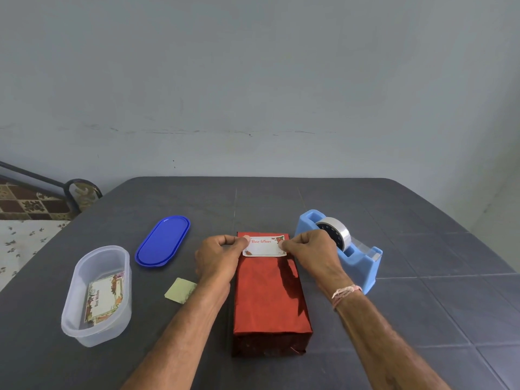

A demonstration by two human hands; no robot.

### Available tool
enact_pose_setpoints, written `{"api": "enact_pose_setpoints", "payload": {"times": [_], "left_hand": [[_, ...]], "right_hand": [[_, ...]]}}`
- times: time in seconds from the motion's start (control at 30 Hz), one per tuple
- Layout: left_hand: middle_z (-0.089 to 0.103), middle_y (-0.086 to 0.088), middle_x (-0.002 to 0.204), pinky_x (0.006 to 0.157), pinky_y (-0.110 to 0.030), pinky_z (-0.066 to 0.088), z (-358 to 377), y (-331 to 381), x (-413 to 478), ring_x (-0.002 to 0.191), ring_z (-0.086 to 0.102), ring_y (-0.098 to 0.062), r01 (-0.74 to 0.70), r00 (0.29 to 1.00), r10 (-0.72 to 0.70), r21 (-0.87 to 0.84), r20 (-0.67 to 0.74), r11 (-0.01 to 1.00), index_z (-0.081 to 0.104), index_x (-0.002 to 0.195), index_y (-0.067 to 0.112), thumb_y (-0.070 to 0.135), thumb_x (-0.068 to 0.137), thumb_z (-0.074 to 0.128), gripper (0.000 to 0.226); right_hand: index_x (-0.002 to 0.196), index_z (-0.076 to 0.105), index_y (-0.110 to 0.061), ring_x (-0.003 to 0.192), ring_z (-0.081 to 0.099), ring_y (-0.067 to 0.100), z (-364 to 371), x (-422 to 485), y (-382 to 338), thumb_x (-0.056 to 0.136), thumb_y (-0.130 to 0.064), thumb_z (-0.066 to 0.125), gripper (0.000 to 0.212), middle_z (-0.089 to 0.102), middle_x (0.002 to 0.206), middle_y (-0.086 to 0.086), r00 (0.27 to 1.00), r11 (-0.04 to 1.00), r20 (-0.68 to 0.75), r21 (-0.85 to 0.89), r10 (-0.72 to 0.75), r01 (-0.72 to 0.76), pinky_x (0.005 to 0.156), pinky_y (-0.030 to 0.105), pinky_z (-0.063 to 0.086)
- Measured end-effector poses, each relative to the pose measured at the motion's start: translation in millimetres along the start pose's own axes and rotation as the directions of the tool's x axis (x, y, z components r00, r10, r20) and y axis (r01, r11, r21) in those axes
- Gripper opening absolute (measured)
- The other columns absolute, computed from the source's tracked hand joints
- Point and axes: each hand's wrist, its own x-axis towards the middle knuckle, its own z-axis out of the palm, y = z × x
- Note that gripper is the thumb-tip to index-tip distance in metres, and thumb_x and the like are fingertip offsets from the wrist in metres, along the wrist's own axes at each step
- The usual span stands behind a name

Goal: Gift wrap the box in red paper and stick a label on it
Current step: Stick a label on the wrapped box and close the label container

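1. Dark grey table (422, 277) against a pale grey wall (253, 80), and the red-wrapped box (270, 299) lies dead centre.
2. The left hand (218, 256) pinches the label (264, 246) at its left end, the right hand (309, 249) at its right, on the box's far end.
3. A tape dispenser (354, 260) sits just right; the blue lid (163, 240) and clear tub (70, 319) sit left.

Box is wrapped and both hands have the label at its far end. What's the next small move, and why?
Probably press the label flat onto the red box, smoothing from the middle outward. The left hand and right hand each pinch one end of it over the box's far end, it looks roughly square to the edges, and the wrapping appears finished.
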Motion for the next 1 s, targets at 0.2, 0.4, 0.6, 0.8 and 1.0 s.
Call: {"api": "enact_pose_setpoints", "payload": {"times": [0.2,0.4,0.6,0.8,1.0], "left_hand": [[0.075,0.011,0.080,0.070,-0.048,0.063,3,-5,1,0.087,0.072,-0.015,-0.080,0.995,0.085,0.098,-0.046,0.992,0.076,0.073,0.036,0.052,0.073,0.082,0.017],[0.071,0.014,0.085,0.071,-0.040,0.059,3,-7,-2,0.095,0.065,-0.013,-0.169,0.979,0.188,0.206,-0.075,0.964,0.075,0.070,0.031,0.045,0.078,0.082,0.018],[0.068,0.016,0.088,0.060,-0.023,0.040,2,-3,-7,0.085,0.056,0.003,-0.220,0.972,0.232,0.202,-0.035,0.954,0.074,0.073,0.023,0.028,0.083,0.083,0.015],[0.070,0.013,0.090,0.067,-0.017,0.040,2,-6,-6,0.092,0.057,0.004,-0.253,0.967,0.256,0.138,-0.002,0.958,0.072,0.076,0.020,0.020,0.084,0.083,0.013],[0.066,0.012,0.097,0.075,-0.026,0.049,-1,-7,-5,0.096,0.060,-0.001,-0.224,0.974,0.227,0.083,-0.027,0.971,0.063,0.093,0.023,0.026,0.079,0.087,0.029]], "right_hand": [[0.064,0.075,-0.010,0.074,0.074,0.017,3,-1,4,0.081,-0.022,0.083,0.022,0.076,0.069,-0.001,1.000,0.998,-0.019,-0.064,-0.018,0.016,0.077,0.041,0.063],[0.061,0.072,-0.013,0.073,0.074,0.017,8,-3,8,0.082,-0.024,0.081,0.025,0.074,0.066,-0.002,0.999,0.996,-0.035,-0.080,-0.033,0.030,0.076,0.040,0.063],[0.069,0.073,-0.016,0.072,0.071,0.013,14,-5,12,0.083,-0.025,0.079,0.017,0.073,0.070,-0.007,0.997,0.993,-0.055,-0.103,-0.060,0.054,0.074,0.039,0.063],[0.075,0.071,-0.018,0.078,0.070,0.010,14,-6,19,0.082,-0.025,0.081,0.014,0.073,0.075,-0.009,0.996,0.998,-0.072,-0.043,-0.044,0.041,0.081,0.038,0.061],[0.089,0.064,-0.023,0.083,0.066,0.012,13,-8,20,0.083,-0.023,0.082,0.019,0.068,0.085,-0.002,0.996,0.998,-0.063,0.025,-0.059,0.060,0.083,0.036,0.058]]}}
